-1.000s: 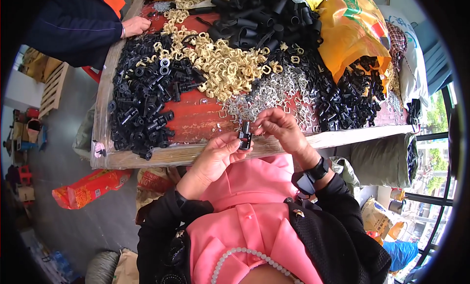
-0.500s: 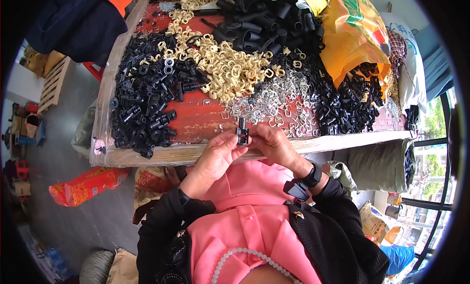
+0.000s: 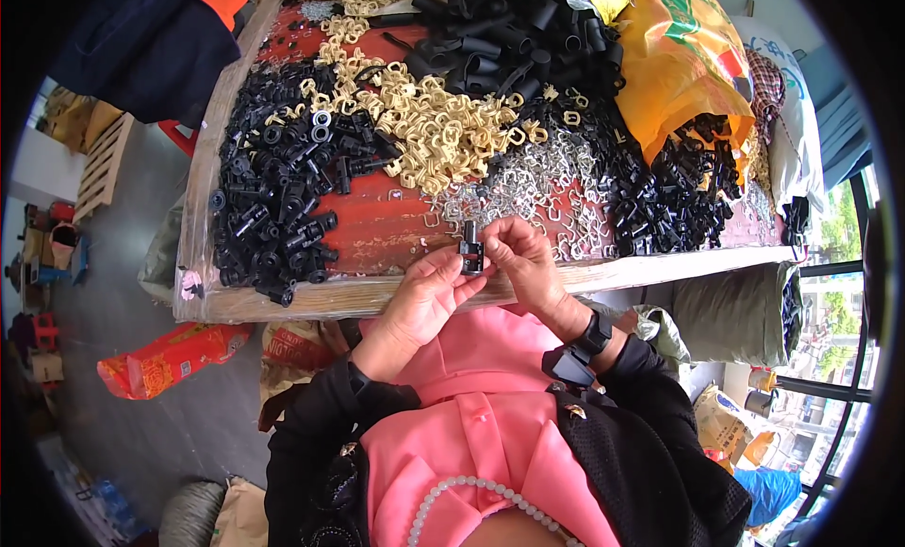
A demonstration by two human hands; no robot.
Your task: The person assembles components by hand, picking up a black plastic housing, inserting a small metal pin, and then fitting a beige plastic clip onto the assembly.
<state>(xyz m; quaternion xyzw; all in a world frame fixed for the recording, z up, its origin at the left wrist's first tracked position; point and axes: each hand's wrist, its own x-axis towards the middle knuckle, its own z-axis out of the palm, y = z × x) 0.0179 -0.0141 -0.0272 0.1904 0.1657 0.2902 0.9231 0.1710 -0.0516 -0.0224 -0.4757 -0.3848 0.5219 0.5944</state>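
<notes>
Close to the table's front edge, my left hand point(image 3: 426, 293) grips a small black plastic fitting point(image 3: 471, 249), its narrow stem pointing away from me. My right hand point(image 3: 524, 264) is beside the fitting, thumb and forefinger pinched near its upper right side; whatever they hold is too small to make out. Just beyond the hands lies a spread of silver wire clips point(image 3: 509, 194). Farther back is a heap of cream-coloured plastic rings point(image 3: 443, 132). Black fittings point(image 3: 273, 217) like the one I hold are piled to the left.
Black tubes point(image 3: 514, 43) are heaped at the far side of the red table point(image 3: 377, 228), which has a wooden front edge. More black parts point(image 3: 665, 203) spill from an orange bag point(image 3: 674, 76) at the right. A red package point(image 3: 170, 360) lies on the floor to the left.
My right hand has lifted slightly from the fitting's lower side toward its stem, fingers pinched. The fitting has shifted a little to the right in my left hand.
</notes>
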